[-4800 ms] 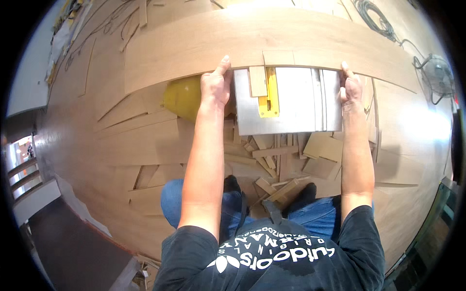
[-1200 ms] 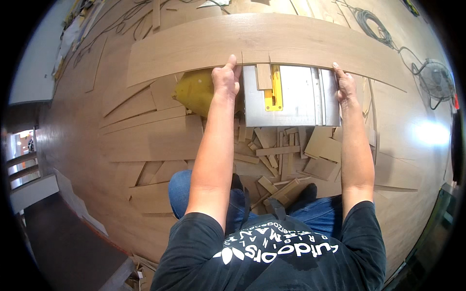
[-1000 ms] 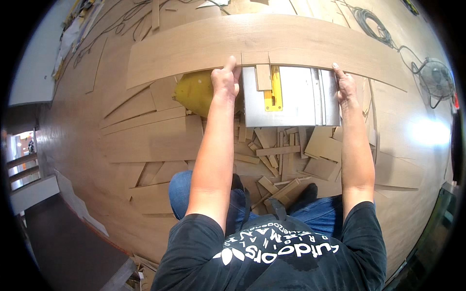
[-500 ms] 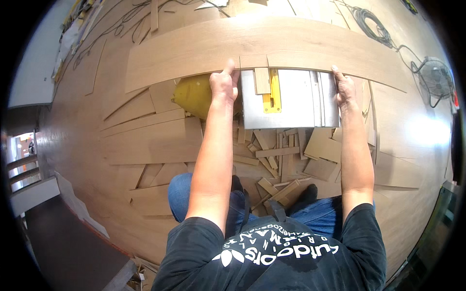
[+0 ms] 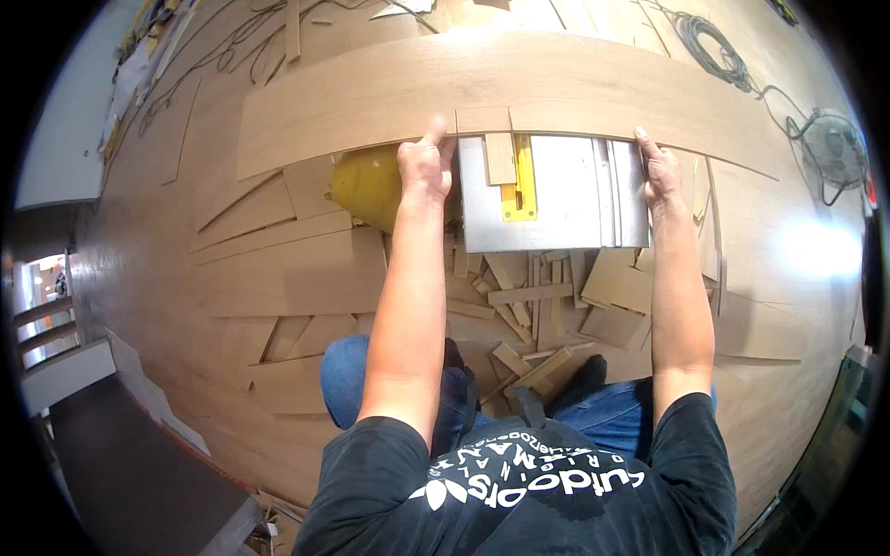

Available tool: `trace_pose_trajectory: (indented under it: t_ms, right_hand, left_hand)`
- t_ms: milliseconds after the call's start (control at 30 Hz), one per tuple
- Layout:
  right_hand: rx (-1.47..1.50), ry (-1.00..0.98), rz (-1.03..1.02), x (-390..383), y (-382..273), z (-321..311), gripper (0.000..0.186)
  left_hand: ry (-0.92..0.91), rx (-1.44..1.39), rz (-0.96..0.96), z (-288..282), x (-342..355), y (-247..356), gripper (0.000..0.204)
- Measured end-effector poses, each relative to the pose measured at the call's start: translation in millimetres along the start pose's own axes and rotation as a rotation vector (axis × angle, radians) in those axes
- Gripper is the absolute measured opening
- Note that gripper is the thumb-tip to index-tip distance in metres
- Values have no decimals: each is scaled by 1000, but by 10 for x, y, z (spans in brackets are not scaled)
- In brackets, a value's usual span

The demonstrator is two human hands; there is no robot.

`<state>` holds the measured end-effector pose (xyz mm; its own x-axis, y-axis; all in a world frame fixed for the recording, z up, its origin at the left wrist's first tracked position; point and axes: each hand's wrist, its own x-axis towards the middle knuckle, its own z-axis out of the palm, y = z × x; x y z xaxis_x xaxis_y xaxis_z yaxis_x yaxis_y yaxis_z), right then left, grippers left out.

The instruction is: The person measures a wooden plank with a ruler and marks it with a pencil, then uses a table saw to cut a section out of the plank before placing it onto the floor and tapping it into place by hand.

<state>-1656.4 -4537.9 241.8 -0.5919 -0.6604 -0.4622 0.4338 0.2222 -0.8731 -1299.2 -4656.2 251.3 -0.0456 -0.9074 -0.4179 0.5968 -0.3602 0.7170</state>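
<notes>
A long wood-look floor plank [image 5: 593,88] lies crosswise over the far part of a table saw's grey metal top [image 5: 565,199]. My left hand [image 5: 426,167] grips the plank's near edge left of the saw top, thumb on the upper face and fingers mostly hidden. At the saw's right edge, my right hand [image 5: 660,169] holds the same edge with its thumb on top. Two short dark lines run into the plank from its near edge, between my hands. A small wood strip [image 5: 500,159] lies partly over the saw's yellow insert plate [image 5: 522,190]; the blade cannot be made out.
Offcuts [image 5: 533,292] litter the floor between the saw and my feet. A yellow rounded object [image 5: 366,185] is left of the saw. More planks [image 5: 306,269] lie at left. A coiled cable [image 5: 709,46] and a fan [image 5: 832,148] stand far right.
The plank, both hands and the small strip keep almost the same places. The saw top sits very slightly lower in the picture, and my grip is unchanged.
</notes>
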Motion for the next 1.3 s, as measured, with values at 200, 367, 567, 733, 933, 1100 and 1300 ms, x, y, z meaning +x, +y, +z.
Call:
trace_pose_trajectory:
  t_ms: [200, 367, 567, 733, 933, 1100, 1300]
  right_hand:
    - [105, -78, 3, 156, -177, 279, 30]
    - [441, 144, -15, 968, -358, -87, 18]
    - [428, 115, 25, 494, -196, -497, 18]
    - [479, 143, 31, -524, -23, -696, 15]
    - [492, 241, 138, -1448, 365, -920, 24]
    - [308, 152, 303, -2013, 407, -910, 31]
    - [-972, 503, -301, -2534, -173, -1426, 25]
  left_hand:
    - [-26, 10, -21, 79, 449, 72, 17]
    - [-38, 184, -53, 311, 1179, 135, 12]
    - [65, 186, -67, 439, 1746, 182, 17]
    - [-93, 201, 116, 568, 1932, 90, 33]
    - [-261, 391, 32, 949, 1760, 34, 28]
    - [-346, 695, -31, 1018, 1830, 138, 46]
    - [-226, 819, 9, 1043, 1624, 221, 63]
